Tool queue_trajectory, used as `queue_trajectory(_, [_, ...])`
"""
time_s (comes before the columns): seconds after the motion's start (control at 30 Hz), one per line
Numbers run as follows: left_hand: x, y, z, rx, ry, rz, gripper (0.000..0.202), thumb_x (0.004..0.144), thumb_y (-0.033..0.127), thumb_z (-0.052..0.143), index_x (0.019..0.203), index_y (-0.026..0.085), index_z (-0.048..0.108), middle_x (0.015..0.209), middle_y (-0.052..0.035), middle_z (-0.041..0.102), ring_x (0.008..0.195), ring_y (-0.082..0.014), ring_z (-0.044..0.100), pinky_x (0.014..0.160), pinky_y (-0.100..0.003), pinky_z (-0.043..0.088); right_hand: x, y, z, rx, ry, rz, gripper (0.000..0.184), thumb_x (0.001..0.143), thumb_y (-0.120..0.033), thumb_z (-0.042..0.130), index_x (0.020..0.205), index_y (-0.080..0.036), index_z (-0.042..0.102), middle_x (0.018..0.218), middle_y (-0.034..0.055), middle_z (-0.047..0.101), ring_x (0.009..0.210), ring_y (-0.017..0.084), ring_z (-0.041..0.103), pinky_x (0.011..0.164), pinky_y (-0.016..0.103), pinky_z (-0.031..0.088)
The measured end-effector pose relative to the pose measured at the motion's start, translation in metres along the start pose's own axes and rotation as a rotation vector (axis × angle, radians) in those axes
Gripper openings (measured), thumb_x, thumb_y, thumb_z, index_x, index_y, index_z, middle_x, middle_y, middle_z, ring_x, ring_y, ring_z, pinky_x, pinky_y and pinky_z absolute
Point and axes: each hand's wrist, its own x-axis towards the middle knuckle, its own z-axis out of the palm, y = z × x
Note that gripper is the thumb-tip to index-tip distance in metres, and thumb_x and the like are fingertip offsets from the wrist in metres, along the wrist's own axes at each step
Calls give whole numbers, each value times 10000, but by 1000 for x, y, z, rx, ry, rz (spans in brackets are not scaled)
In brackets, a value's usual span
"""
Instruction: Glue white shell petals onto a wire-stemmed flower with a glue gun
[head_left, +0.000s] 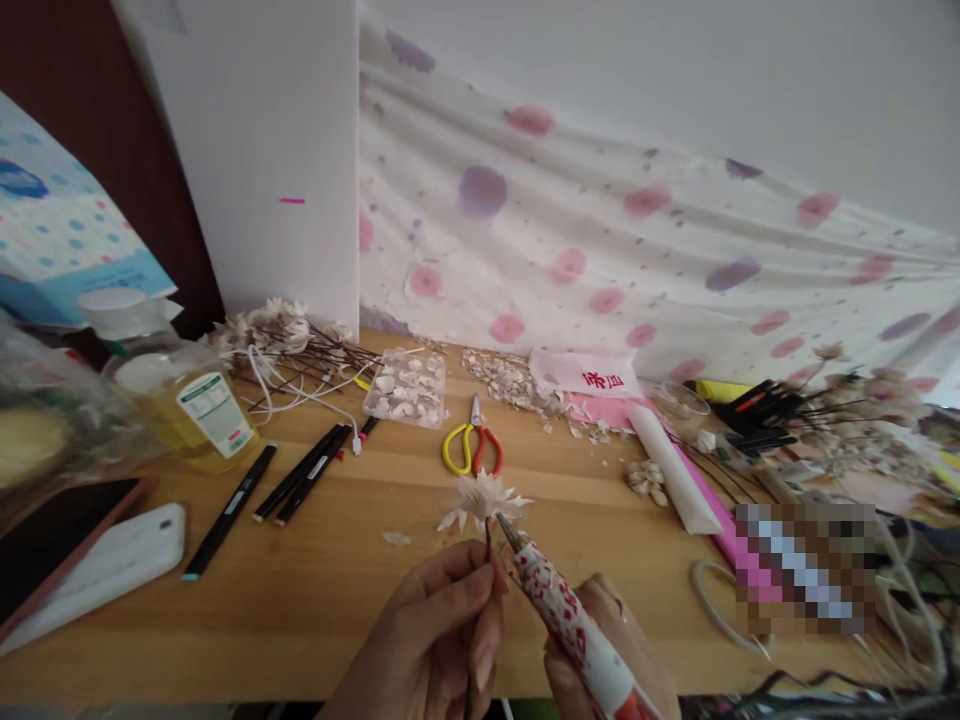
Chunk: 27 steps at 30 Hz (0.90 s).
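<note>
My left hand [442,630] pinches the thin dark stem of a small white shell flower [484,497], holding it upright above the wooden table [337,560]. My right hand [611,650] grips a white glue gun with a red pattern [566,615]. Its metal tip touches the flower's underside where the petals meet the stem. Both hands are at the bottom edge of the view, close together.
Yellow and red scissors [471,445] lie behind the flower. A clear bag of shell pieces [407,387], black pens [300,472], a bottle [187,400], a phone [52,535], finished flowers [277,335], a white glue stick [671,465] and loose shells [646,480] surround the work spot.
</note>
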Motion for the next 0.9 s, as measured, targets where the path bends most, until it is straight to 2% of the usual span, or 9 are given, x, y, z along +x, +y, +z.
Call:
queue_trajectory(0.2, [0,2,7,-12,77,-40,212,742,324,850,796,158,729,460,50,582,317,-23,394,338,-98,405,5,4,0,-36,11,-85,357,1012,-511,422,794,-236,489,651,-13,481,572,168,495,503,285,362])
queue_trajectory(0.37, [1,1,8,-13,102,-36,210,734,317,855,780,156,729,456,46,586,311,-23,397,328,-98,399,5,8,-6,-64,-62,-144,350,1015,-514,424,823,-233,502,647,-13,489,558,162,510,482,271,378])
queue_trajectory(0.5, [-1,0,8,-9,120,-39,201,732,306,856,772,156,729,446,48,580,311,-24,395,327,-100,402,3,8,-6,-65,-74,-131,336,1015,-500,432,816,-235,487,649,-13,484,573,165,512,486,271,372])
queue_trajectory(0.67, [-4,1,10,-23,131,-15,216,715,309,868,781,155,730,468,39,600,319,-23,401,332,-99,402,-1,5,0,-41,-26,-76,366,1023,-508,397,796,-235,486,658,-11,455,592,171,467,504,291,333])
queue_trajectory(0.9, [-1,-1,3,-23,90,-22,179,735,302,853,783,163,751,450,49,582,309,-23,386,324,-99,394,1,1,0,-4,-31,-57,357,1015,-486,430,759,-240,467,647,-12,452,609,181,471,530,307,336])
